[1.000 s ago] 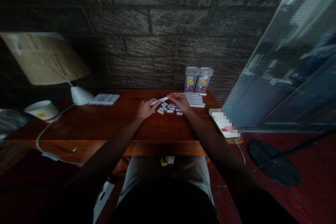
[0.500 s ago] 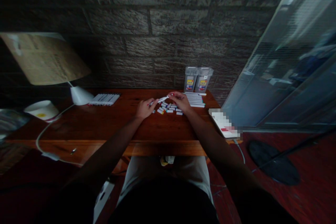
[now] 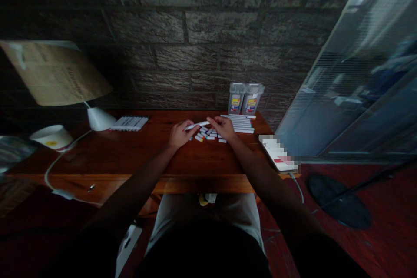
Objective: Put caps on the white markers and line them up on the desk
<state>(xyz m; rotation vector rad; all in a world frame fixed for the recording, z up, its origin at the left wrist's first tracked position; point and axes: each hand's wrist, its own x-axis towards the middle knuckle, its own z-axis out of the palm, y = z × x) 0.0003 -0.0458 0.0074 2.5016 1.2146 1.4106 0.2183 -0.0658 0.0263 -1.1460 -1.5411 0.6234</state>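
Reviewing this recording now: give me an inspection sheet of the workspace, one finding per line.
Surface: brown wooden table, dark, scratches too dim to judge.
Things: white pen between both hands; loose short white pieces beneath; pen rows at left and right.
Clutter: lamp, paper cup, two upright cases, partly pixelated white object.
Hands: left and right each grip the pen.
Cables: white cord hangs over the front edge at left; another at the right corner.
Surroundings: stone-block wall, glazed panel, round black base on reddish floor.
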